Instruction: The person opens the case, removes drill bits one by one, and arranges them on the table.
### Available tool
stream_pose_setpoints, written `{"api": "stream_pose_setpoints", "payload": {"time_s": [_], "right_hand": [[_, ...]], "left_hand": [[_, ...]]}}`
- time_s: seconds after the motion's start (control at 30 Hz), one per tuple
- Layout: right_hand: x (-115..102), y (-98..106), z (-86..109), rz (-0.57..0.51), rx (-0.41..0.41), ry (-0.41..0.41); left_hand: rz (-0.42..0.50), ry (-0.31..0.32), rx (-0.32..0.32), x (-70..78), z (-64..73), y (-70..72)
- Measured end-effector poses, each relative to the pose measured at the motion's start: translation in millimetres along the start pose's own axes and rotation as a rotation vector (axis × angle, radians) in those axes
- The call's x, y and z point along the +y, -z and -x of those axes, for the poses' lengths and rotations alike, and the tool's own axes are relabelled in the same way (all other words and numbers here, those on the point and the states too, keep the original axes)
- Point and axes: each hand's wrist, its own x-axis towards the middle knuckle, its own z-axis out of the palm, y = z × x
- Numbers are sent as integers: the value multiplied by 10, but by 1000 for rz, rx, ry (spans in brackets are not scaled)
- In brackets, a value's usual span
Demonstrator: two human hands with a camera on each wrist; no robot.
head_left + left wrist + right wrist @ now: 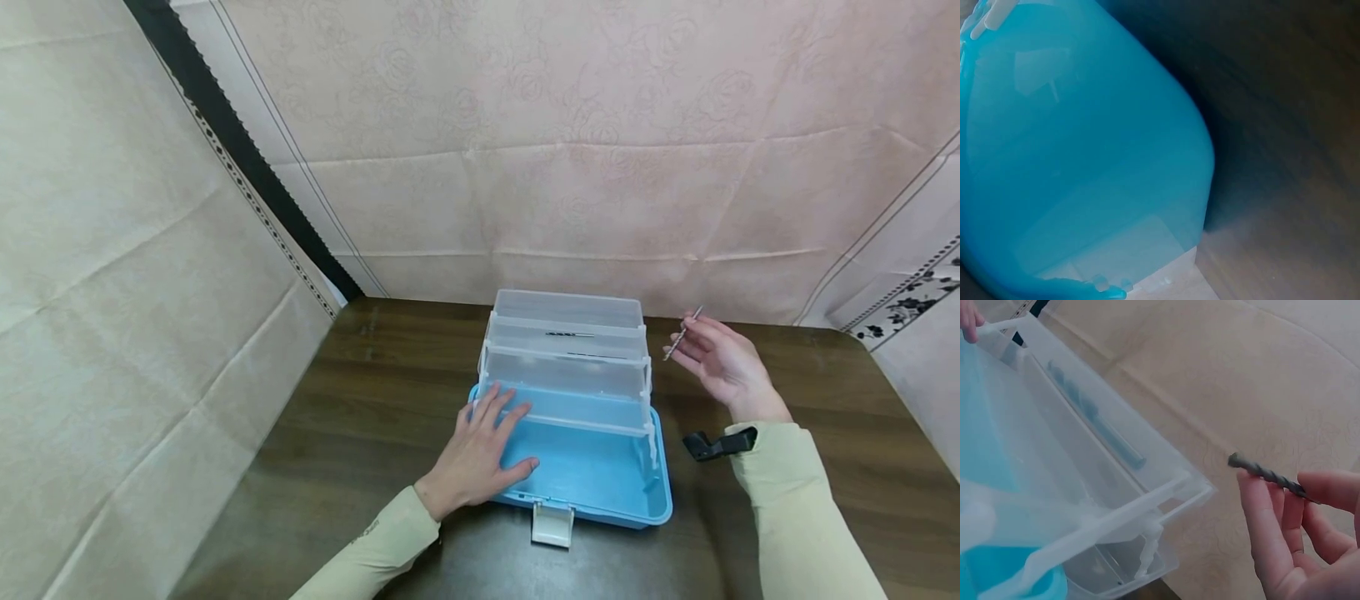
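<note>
A light blue toolbox (592, 467) stands with its translucent stacked trays (562, 375) folded out toward the back. My left hand (474, 458) rests at its left side, fingers spread over the rim and thumb extended toward the inside. The left wrist view shows the blue outer wall (1097, 137) but not that hand. To the right of the trays, my right hand (716, 360) pinches a spiral drill bit (1266, 476) between thumb and fingers, its tip pointing outward. Another drill bit (1094, 412) lies in the top tray, visible through the cloudy plastic.
The box stands on a dark brown wooden table (360, 442). A white latch (552, 525) hangs down at the box's front. Patterned cloth (600, 167) hangs behind the table, with more on both sides. A black strap mount (720, 444) sits on the right sleeve.
</note>
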Motion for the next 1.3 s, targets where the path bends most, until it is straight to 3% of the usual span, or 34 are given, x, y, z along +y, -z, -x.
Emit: {"api": "stream_pose_setpoints", "payload": {"time_s": [0.53, 1.1, 1.3], "right_hand": [[-84, 73, 24, 255, 23, -53], [-108, 291, 57, 377, 25, -43], [-88, 386, 71, 418, 54, -80]], "left_hand": [[-9, 22, 2, 12, -18, 3], [-8, 38, 5, 11, 1, -8], [-5, 37, 5, 9, 6, -21]]}}
